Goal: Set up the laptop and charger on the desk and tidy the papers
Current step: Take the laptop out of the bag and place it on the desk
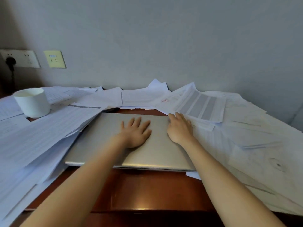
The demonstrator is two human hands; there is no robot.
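We rest our left hand (136,133) flat, fingers apart, on the shut laptop (131,145) mid-table (147,190), our right hand (179,128) with loose fingers touches messy papers (246,145); no charger seen, so little is done.

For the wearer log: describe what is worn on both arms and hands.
Nothing is worn. Both forearms are bare for their whole visible length, with no sleeves in view. The left hand and right hand have no gloves, and no rings, watch or bracelets are visible on the fingers or wrists.
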